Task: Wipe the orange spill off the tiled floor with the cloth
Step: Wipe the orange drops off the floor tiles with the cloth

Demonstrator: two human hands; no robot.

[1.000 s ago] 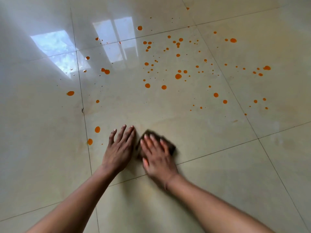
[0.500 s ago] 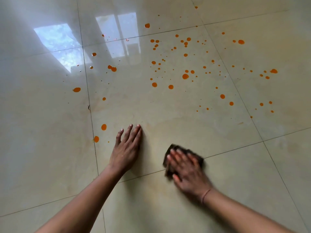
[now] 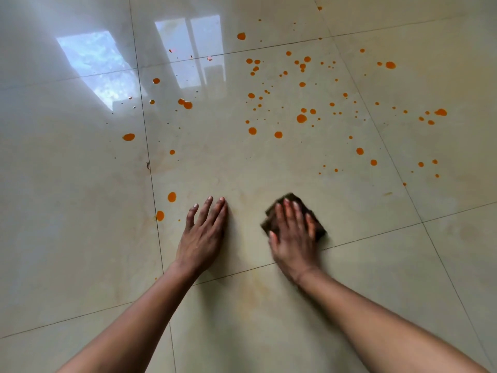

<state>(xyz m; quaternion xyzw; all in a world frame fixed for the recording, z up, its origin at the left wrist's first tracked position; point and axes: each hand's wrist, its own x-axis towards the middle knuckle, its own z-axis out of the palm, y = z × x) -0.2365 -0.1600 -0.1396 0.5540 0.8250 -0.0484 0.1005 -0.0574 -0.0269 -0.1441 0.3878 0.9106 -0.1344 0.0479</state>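
Observation:
Orange drops of the spill (image 3: 301,118) are scattered over the glossy beige tiled floor (image 3: 269,170), mostly ahead and to the right. Two bigger drops (image 3: 171,196) lie just left of my left hand (image 3: 204,235), which rests flat on the tile, fingers spread, holding nothing. My right hand (image 3: 294,232) presses flat on a dark brown folded cloth (image 3: 290,197); only the cloth's edges show around my fingers. Faint orange smears mark the tile between and below my hands.
Dark grout lines cross the floor; one runs just under both wrists. A bright window reflection (image 3: 94,65) glares on the tiles at the upper left. A small dark chip (image 3: 148,165) sits on the left grout line.
My right hand slid the cloth away from my left hand to the right and down, then up a little. My left hand stayed planted flat.

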